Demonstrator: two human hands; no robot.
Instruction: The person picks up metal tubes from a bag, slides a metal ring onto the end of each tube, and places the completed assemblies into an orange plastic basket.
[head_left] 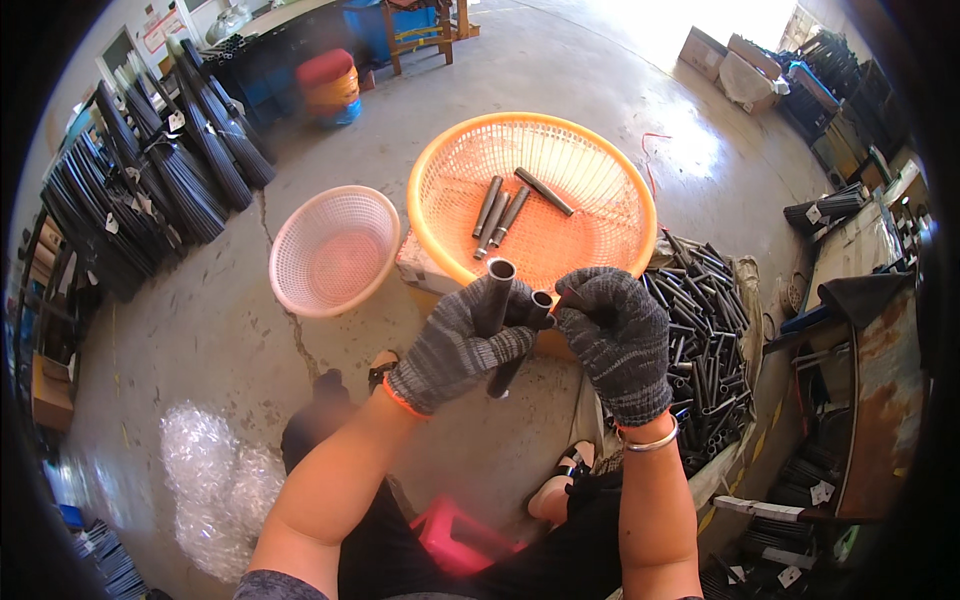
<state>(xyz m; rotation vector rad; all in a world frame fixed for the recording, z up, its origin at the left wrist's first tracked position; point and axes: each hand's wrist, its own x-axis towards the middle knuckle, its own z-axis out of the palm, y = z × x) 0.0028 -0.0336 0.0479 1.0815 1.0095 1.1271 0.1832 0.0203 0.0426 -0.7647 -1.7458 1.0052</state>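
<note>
My left hand [450,345], in a grey knitted glove, is closed around a few dark metal tubes [496,298]. One tube stands up with its open end toward me; another slants down below the fingers. Close beside it, my right hand [622,345], gloved alike, has its fingers pinched together at the end of a held tube. What those fingers grip is hidden, though a bit of red shows there. Just beyond both hands sits a large orange plastic basket [648,215] with several short dark tubes [512,217] lying in it.
A big heap of short tubes [700,330] lies on sacking to the right. A smaller pink basket [335,250] stands left of the orange one. Clear plastic wrap [215,480] lies at lower left, a pink stool [455,540] under me. Long rods [150,180] lean at far left.
</note>
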